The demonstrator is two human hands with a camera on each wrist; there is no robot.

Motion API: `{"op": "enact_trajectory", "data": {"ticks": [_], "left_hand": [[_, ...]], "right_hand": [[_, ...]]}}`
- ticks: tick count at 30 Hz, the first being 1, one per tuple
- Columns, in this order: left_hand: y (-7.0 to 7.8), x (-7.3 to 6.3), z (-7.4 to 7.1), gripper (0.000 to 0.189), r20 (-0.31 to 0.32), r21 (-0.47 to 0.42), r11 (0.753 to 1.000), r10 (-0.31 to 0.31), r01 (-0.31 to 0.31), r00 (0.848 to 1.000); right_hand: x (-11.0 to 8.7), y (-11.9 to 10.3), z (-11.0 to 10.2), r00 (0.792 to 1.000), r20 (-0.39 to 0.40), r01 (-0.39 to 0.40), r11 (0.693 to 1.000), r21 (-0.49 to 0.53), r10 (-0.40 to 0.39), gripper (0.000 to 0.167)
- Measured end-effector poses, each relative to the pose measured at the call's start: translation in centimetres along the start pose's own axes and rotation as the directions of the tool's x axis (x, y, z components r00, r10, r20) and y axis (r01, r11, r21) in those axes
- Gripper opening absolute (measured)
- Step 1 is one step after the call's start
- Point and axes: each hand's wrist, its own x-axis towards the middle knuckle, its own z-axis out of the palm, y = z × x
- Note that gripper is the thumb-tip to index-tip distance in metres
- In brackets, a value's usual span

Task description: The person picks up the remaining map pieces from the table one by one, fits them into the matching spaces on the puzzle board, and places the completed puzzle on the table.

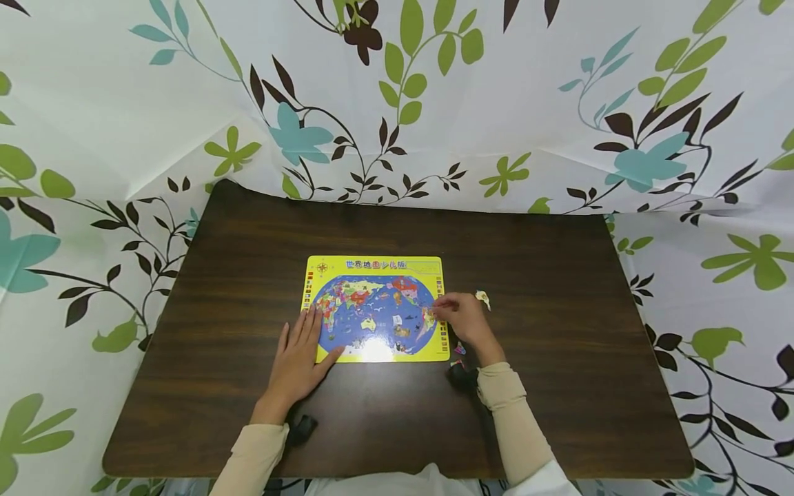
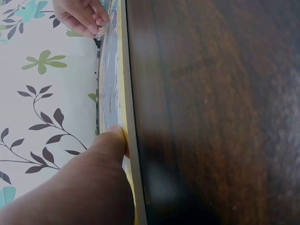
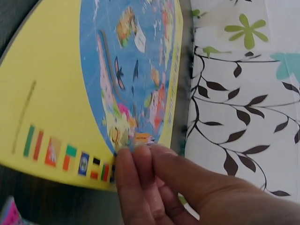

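Observation:
A yellow-bordered world map puzzle [image 1: 372, 267] lies flat on the table, its blue oval map filled with colourful pieces. My left hand [image 1: 300, 358] rests on its left side with the fingers spread straight; the thumb [image 2: 111, 140] lies on the yellow border near the front edge. At the map's right edge, my right hand [image 1: 462, 317] pinches a small puzzle piece [image 3: 143, 138] between thumb and fingertips. Only a bit of orange on that piece shows; the fingers hide the rest. Printed flags [image 3: 55, 151] run along the border beside the right hand.
Loose puzzle pieces lie on the dark wooden table [image 1: 558, 386]: a pale yellow one [image 1: 482, 299] beyond the right hand and a pink one [image 1: 460, 348] near the right wrist. A black device sits at each wrist. A leaf-patterned cloth [image 1: 434, 165] hangs behind the table.

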Motion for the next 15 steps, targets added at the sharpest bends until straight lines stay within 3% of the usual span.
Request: {"op": "enact_trajectory", "data": {"ticks": [10, 15], "left_hand": [[0.0, -0.1, 0.1, 0.094, -0.007, -0.011, 1.0, 0.001, -0.001, 1.0], [0.0, -0.1, 0.1, 0.094, -0.016, -0.012, 1.0, 0.003, -0.004, 1.0]], "right_hand": [[0.4, -0.4, 1.1, 0.999, -0.026, -0.022, 0.996, -0.088, 0.02, 0.011], [0.5, -0.3, 1.3, 0.999, -0.043, 0.025, 0.994, -0.11, -0.03, 0.013]]}}
